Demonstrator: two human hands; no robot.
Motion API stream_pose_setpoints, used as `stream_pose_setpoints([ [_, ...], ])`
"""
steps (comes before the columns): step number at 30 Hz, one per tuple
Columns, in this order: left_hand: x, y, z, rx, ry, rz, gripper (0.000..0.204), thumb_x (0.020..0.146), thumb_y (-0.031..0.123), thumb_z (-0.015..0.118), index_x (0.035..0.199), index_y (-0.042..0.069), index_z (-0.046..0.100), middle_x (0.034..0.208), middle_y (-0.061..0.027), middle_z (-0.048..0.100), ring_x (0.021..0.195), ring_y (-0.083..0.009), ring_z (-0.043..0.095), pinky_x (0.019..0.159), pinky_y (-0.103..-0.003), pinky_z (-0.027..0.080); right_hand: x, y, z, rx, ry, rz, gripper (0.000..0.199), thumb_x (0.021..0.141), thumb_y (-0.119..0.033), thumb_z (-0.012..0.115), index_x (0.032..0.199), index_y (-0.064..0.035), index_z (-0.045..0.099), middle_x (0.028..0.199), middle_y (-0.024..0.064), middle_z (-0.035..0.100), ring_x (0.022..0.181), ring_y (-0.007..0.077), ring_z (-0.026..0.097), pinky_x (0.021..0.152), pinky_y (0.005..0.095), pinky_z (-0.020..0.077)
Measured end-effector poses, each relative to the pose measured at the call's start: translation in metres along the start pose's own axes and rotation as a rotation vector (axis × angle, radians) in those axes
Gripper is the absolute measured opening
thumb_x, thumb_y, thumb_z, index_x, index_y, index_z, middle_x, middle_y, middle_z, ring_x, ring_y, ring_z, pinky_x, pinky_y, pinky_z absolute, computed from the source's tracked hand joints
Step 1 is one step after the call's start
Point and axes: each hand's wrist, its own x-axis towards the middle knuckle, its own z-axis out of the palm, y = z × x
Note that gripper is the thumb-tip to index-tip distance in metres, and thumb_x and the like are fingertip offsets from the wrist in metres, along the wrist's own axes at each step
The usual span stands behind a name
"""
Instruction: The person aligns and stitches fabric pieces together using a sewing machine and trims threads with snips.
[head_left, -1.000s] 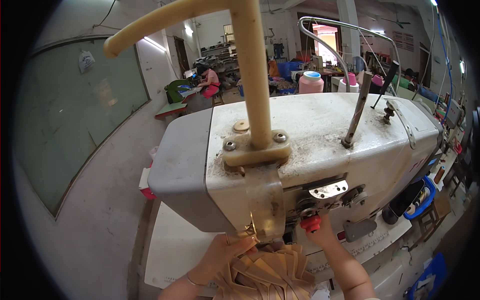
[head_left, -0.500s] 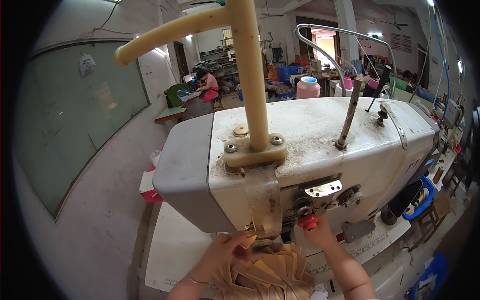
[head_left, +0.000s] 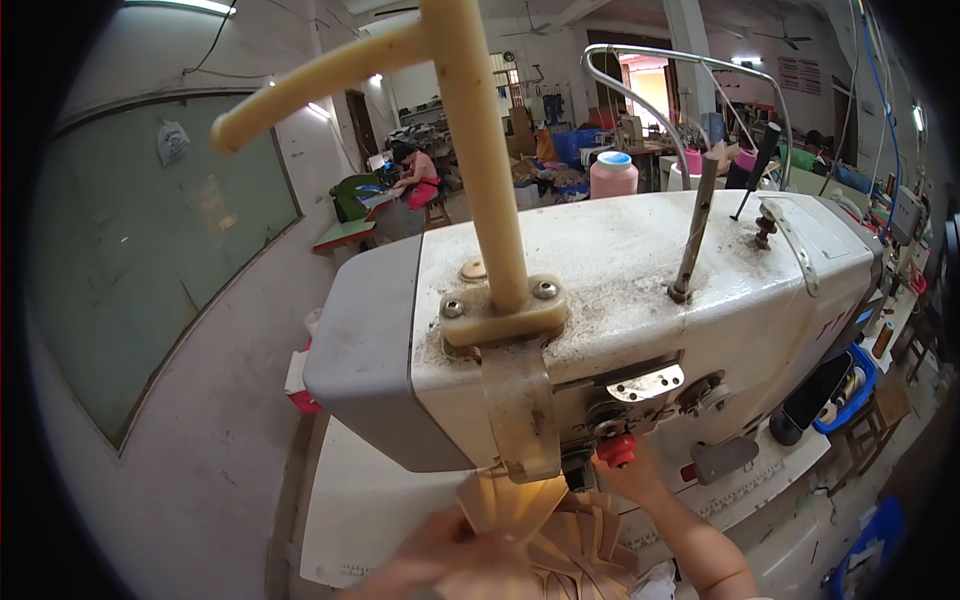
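Observation:
A white and grey industrial sewing machine [head_left: 620, 270] fills the middle. Below its head, my left hand [head_left: 445, 545], slightly blurred, grips a flat tan piece [head_left: 515, 505] by its left edge, thumb on top. The piece looks like leather or stiff fabric and is lit yellow near the needle area, which the machine's head and a clear guard [head_left: 518, 410] hide. Many similar tan pieces [head_left: 585, 540] lie fanned and overlapping beneath it, close to me. My right hand [head_left: 632, 475] reaches in under the head behind a red knob [head_left: 616, 449]; its fingers are hidden.
A cream-coloured post with a side arm [head_left: 475, 150] rises from the machine's top. Thread cones, one of them pink [head_left: 614, 178], stand behind. A blue basket [head_left: 850, 390] is at the right. Far left, another person [head_left: 415, 180] sits at a green-topped table.
My left hand has moved down toward me, drawing a tan piece out so that more of it shows. My right hand stays by the red knob. The view has shifted slightly.

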Motion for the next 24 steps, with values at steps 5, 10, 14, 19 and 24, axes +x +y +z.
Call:
stream_pose_setpoints([
  [5, -0.022, -0.104, 0.014, 0.219, 0.24, 0.344, 0.039, 0.082, 0.014, 0.056, 0.119, 0.005, 0.047, 0.119, -0.0116, 0.042, 0.108, -0.0274, 0.039, 0.09, -0.038, 0.033, -0.01, 0.007, 0.004, 0.229, -0.172, 0.073, 0.02, 0.083, -0.022, 0.057, 0.074, -0.0039, 0.06, 0.055, -0.004, 0.047, 0.052, 0.0029, 0.039, 0.047, 0.0216, 0.0317],
  [10, -0.01, -0.134, 0.031, 1.14, 0.391, 0.313, 0.052, 0.083, 0.025, 0.057, 0.129, 0.01, 0.039, 0.142, -0.0175, 0.019, 0.131, -0.0374, 0.013, 0.106, -0.046, 0.011, -0.014, 0.013, 0.015, 0.341, -0.287, 0.177, 0.023, 0.085, -0.022, 0.056, 0.069, -0.0048, 0.056, 0.055, -0.0042, 0.046, 0.052, 0.003, 0.038, 0.047, 0.0205, 0.0307],
  [14, -0.012, -0.11, 0.048, 1.02, 0.454, 0.21, 0.049, 0.083, 0.026, 0.057, 0.126, 0.009, 0.043, 0.142, -0.0192, 0.019, 0.131, -0.0388, 0.01, 0.107, -0.046, 0.002, -0.015, 0.002, 0.014, 0.357, -0.196, 0.244, 0.024, 0.087, -0.021, 0.054, 0.069, -0.0044, 0.057, 0.055, -0.0044, 0.045, 0.051, 0.0031, 0.04, 0.047, 0.0205, 0.0307],
  [19, 0.01, -0.062, 0.05, 0.367, 0.154, -0.074, 0.038, 0.083, 0.032, 0.058, 0.108, 0.003, 0.056, 0.108, -0.0087, 0.045, 0.1, -0.0185, 0.036, 0.084, -0.031, 0.027, -0.013, -0.007, 0.007, 0.333, -0.145, 0.285, 0.024, 0.087, -0.022, 0.053, 0.073, -0.0037, 0.059, 0.054, -0.0043, 0.044, 0.048, 0.003, 0.039, 0.045, 0.0203, 0.0294],
  [24, 0.028, -0.04, 0.041, 0.128, 0.033, -0.202, 0.048, 0.084, 0.043, 0.057, 0.07, -0.002, 0.059, 0.058, 0.0036, 0.048, 0.055, -0.0036, 0.041, 0.046, -0.021, 0.034, -0.009, 0.016, 0.003, 0.413, -0.159, 0.255, 0.028, 0.09, -0.027, 0.05, 0.079, -0.0036, 0.06, 0.054, -0.0038, 0.042, 0.048, 0.0035, 0.034, 0.044, 0.0209, 0.0273],
])
